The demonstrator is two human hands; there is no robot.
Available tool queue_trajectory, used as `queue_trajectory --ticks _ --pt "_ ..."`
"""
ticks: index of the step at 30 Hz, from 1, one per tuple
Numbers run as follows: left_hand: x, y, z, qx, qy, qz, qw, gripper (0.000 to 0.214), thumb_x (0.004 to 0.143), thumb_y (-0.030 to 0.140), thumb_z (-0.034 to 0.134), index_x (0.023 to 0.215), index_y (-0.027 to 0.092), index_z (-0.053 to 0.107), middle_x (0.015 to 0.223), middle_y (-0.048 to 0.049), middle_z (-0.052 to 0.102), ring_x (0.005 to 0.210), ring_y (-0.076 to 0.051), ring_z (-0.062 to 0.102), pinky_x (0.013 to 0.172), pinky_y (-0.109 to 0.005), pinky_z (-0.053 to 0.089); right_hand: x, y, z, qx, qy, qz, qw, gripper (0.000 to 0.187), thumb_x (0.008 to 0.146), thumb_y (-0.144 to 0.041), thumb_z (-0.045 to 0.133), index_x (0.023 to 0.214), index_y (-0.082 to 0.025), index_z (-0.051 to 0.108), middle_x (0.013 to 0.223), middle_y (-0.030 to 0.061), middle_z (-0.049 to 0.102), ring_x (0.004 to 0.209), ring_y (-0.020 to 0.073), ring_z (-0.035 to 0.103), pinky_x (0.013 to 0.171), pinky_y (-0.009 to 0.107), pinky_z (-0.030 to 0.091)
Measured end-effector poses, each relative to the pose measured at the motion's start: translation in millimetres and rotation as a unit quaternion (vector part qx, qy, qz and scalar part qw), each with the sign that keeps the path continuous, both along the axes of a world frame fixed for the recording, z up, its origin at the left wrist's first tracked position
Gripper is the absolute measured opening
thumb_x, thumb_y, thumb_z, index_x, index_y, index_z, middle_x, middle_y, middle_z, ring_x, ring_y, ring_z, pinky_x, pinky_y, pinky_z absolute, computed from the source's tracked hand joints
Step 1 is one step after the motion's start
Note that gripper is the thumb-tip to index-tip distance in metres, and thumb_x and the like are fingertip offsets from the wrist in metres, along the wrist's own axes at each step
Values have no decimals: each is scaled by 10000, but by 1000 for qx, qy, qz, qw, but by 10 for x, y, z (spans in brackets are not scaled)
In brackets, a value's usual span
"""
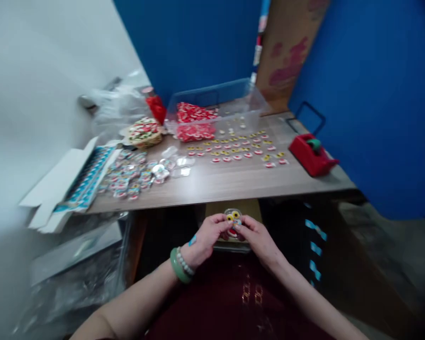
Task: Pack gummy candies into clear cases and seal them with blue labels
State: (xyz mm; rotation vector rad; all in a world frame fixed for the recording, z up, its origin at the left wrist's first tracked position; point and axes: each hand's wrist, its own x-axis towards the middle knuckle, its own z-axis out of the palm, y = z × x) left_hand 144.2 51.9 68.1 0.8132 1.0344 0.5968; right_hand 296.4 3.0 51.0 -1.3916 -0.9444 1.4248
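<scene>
Between my two hands, just below the table's front edge, is a small clear plastic case [233, 212] with two yellow eye-shaped pieces and a red mouth-shaped piece in it. My left hand [212, 231] grips its left side with thumb and fingers. On the other side my right hand [257, 236] pinches it, the thumb lying over the front. A small pale blue bit shows between the fingertips; its kind is unclear. Rows of yellow eye pieces and red-and-white mouth pieces [237, 157] lie on the table beyond.
A red tape dispenser [311, 155] stands at the table's right. Behind the rows is a clear bin [230, 115] with red-and-white pieces. Filled clear packs [127, 174], a basket [147, 137] and a white-and-blue box [88, 174] sit to the left.
</scene>
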Motion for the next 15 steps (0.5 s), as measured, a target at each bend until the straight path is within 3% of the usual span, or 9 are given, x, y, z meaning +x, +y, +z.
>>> queue_trajectory --ticks 5,10,15 --pt "-415 55 30 -1 2 101 995 361 592 398 869 741 116 701 637 -31 662 570 -121 559 581 -250 387 -429 336 -58 -48 55 44 996 275 712 -433 727 750 -168 663 613 -23 586 564 109 468 558 245 360" --pt "-752 97 -46 -32 -41 191 980 424 588 359 874 905 135 703 710 -41 693 580 -132 572 564 -255 393 -823 604 79 -73 82 31 993 297 642 -441 773 699 -180 642 562 -27 563 535 110 454 535 242 362" --pt "-1111 175 -108 4 -28 225 974 215 621 326 826 712 180 697 654 -50 679 569 -149 577 566 -281 425 -1143 775 130 -75 60 107 990 328 659 -485 757 701 -175 658 608 2 614 546 122 498 552 251 385"
